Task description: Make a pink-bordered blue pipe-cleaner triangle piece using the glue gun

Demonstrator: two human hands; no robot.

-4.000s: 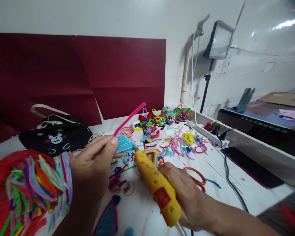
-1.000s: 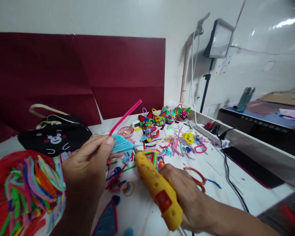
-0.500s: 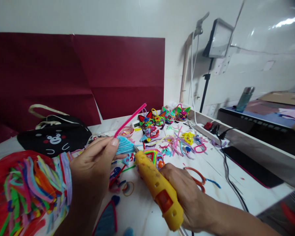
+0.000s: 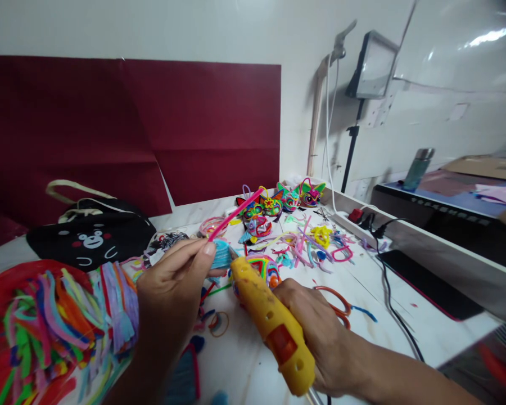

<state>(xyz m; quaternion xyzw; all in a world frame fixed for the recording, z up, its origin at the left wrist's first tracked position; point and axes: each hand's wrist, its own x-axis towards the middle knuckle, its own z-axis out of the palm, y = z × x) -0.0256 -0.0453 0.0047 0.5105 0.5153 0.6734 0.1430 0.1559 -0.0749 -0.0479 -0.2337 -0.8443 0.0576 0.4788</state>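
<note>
White desk (image 4: pixel 238 360), pretty cluttered tbh. Black bag (image 4: pixel 122 232) left, eared critters (image 4: pixel 312 194) at the back, fuzzy strips (image 4: pixel 302 248) near them, black slab (image 4: pixel 432 285) right.

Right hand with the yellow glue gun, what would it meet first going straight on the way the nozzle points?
Probably the light-blue piece in the left hand; the right hand aims the nozzle of the glue gun at its edge. Depth is unclear; they may already touch.

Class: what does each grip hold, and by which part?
Left grip: blue piece by its left end, pink strip by its lower end. Right grip: yellow glue gun at its right side, hold partly hidden.
</note>
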